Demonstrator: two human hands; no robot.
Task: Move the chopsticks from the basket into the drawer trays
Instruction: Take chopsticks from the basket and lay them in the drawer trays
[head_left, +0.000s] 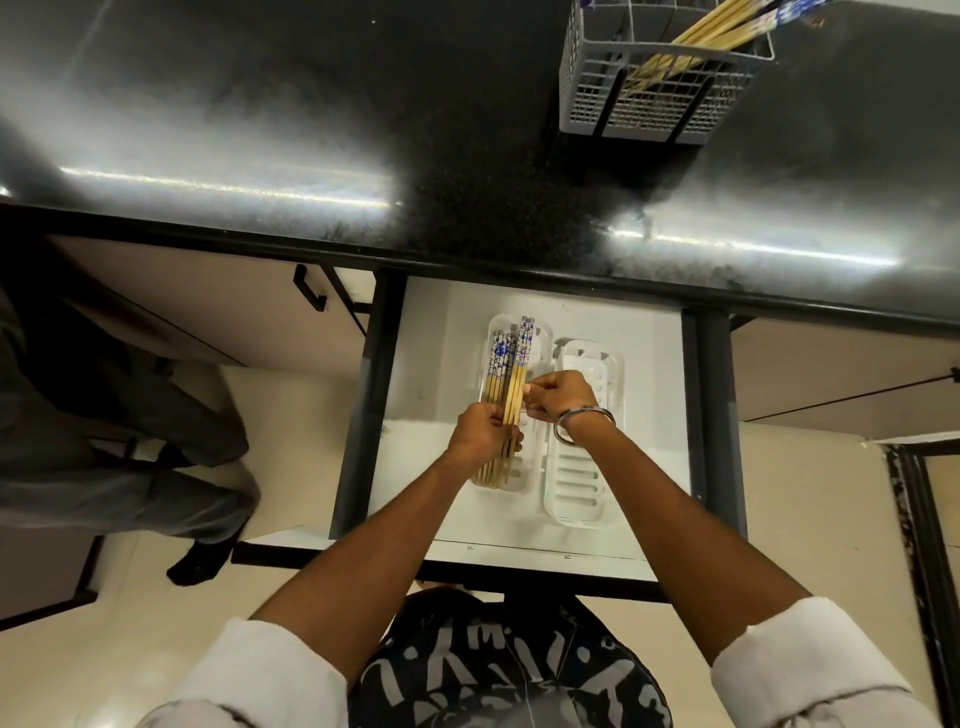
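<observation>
A bundle of wooden chopsticks with blue-and-white patterned tops (511, 379) lies lengthwise over the left white tray (540, 338) in the open drawer (447, 332). My left hand (480, 431) grips the bundle near its lower half. My right hand (558, 397) pinches the bundle's right side with thumb and fingertips; a metal bangle circles that wrist. The right white tray (587, 467) holds no chopsticks. A grey mesh basket (654, 98) on the black counter at the top right holds several more chopsticks (727, 26).
The dark, glossy countertop (363, 130) spans the frame above the drawer. Another person's legs and a dark shoe (200, 564) stand at the left beside a cabinet with a black handle (309, 291). Cream floor tiles lie below.
</observation>
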